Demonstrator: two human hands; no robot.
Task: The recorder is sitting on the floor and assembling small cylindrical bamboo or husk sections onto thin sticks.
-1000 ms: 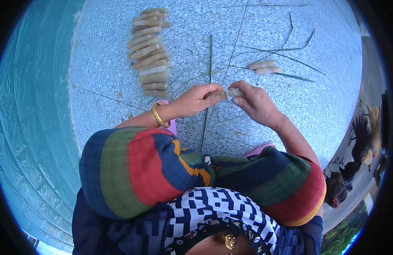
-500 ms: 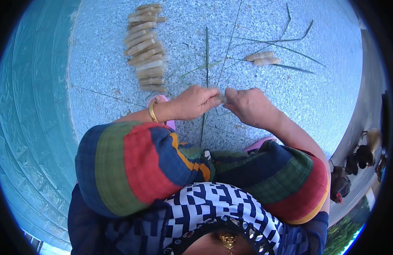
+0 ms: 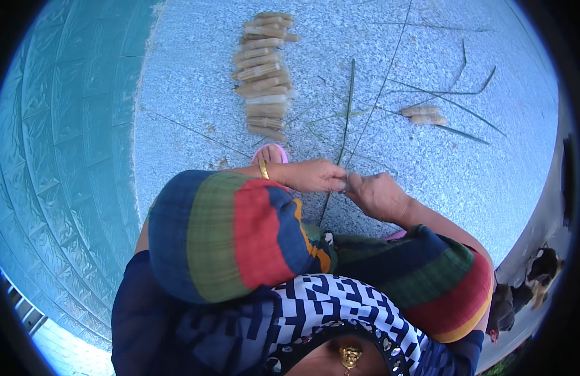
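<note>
The long green leaf strip (image 3: 346,119) runs up the middle of the speckled grey stone floor (image 3: 196,88), its near end pinched between both hands just in front of the person's knees. The floor is granite-like, pale and grainy; to the person's left it meets a band of ridged teal tiles (image 3: 58,169).

No basket or tray here — the finished pieces sit straight on the stone. A row of tan, tube-shaped folded leaf bundles (image 3: 263,69) is stacked one beside another, well ahead and slightly left. Two more of the same bundles (image 3: 423,114) lie apart to the right, among thin loose strands of leaf (image 3: 446,94) scattered flat across the floor.

The left hand (image 3: 312,175), with a gold bangle (image 3: 263,168) at the wrist, grips the strip with closed fingertips. The right hand (image 3: 377,195) touches it, fingers curled tight on the same spot. A pink sandal (image 3: 269,152) shows just beyond the left wrist.
</note>
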